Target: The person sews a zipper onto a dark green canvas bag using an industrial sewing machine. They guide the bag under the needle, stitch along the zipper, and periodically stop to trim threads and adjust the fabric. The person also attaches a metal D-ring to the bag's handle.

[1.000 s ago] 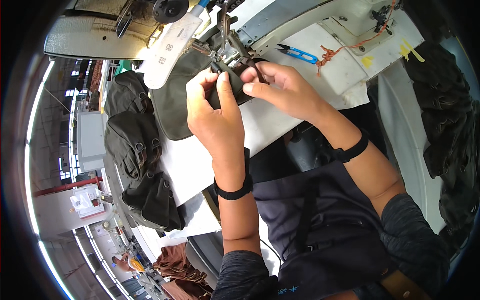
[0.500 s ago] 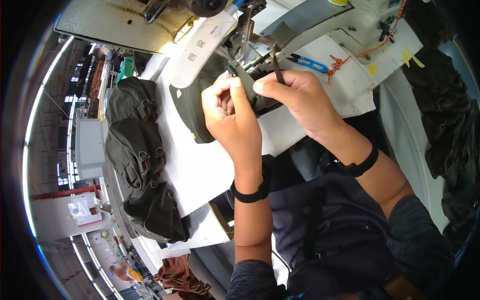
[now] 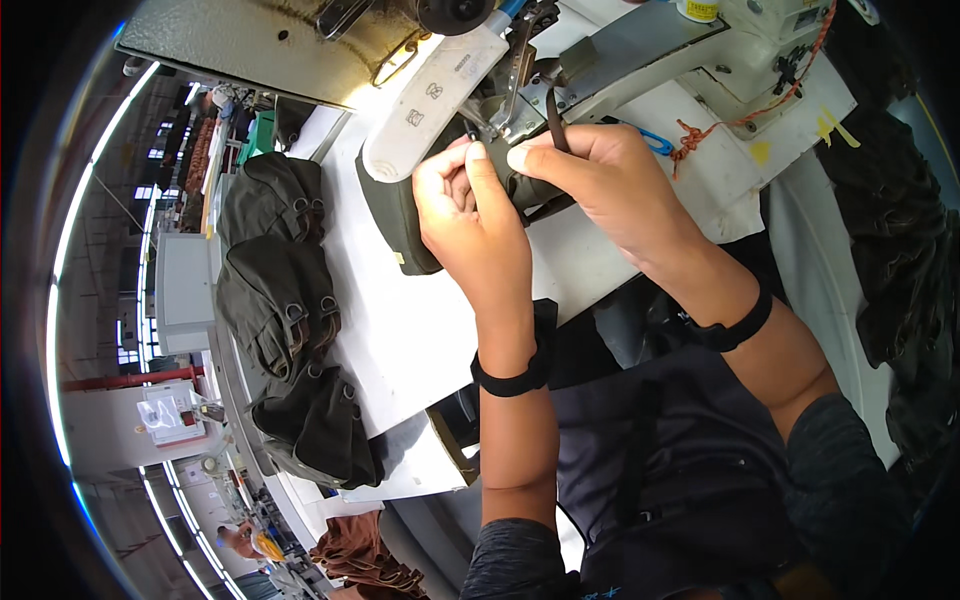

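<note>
A dark green fabric piece (image 3: 400, 222) lies under the head of a sewing machine (image 3: 430, 105), partly hidden by my hands. My left hand (image 3: 475, 205) is closed over it, thumb and forefinger pinched just below the needle area; a small dark tip shows there, too small to name. To its right, my right hand (image 3: 605, 180) pinches a narrow dark brown strap (image 3: 554, 120), whose end sticks up above the fingers. The right thumb points toward the left fingertips, with a gap between them.
Several dark green bags (image 3: 275, 290) lie along the table's left side. Blue thread snips (image 3: 655, 140) and an orange cord (image 3: 690, 137) are on the right of the machine bed. Brown fabric (image 3: 360, 550) is at lower left, dark material (image 3: 880, 240) at far right.
The machine, fabric and both hands appear slightly further right in view. My right hand now covers more of the blue snips. Both hands keep their pinches.
</note>
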The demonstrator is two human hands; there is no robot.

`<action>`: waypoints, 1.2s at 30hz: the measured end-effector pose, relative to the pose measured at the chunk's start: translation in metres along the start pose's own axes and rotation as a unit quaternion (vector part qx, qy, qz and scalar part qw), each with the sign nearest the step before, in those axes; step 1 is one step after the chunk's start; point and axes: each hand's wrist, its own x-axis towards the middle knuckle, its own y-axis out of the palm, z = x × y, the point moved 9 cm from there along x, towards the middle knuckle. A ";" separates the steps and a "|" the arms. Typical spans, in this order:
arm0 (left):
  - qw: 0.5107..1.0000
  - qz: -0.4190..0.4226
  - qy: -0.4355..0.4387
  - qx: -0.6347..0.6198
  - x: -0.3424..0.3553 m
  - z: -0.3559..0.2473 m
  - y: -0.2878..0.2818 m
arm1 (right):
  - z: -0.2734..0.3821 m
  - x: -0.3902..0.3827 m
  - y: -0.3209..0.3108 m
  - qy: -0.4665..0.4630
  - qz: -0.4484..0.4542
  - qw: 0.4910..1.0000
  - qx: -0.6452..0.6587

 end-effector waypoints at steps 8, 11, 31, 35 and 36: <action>0.990 0.034 -0.008 0.136 0.007 -0.015 -0.002 | 0.013 -0.002 -0.001 -0.029 0.053 0.997 -0.058; 0.942 0.032 0.177 0.284 -0.015 -0.055 -0.006 | -0.001 -0.006 0.000 -0.011 0.151 0.988 -0.028; 0.706 0.163 0.444 0.527 -0.030 -0.044 -0.016 | -0.010 0.007 0.007 0.134 0.165 0.977 -0.031; 0.735 0.181 0.408 0.510 -0.031 -0.042 -0.011 | -0.017 0.004 0.003 0.090 0.158 0.982 -0.040; 0.738 0.179 0.402 0.512 -0.033 -0.041 -0.012 | -0.019 0.002 0.002 0.078 0.144 0.986 -0.030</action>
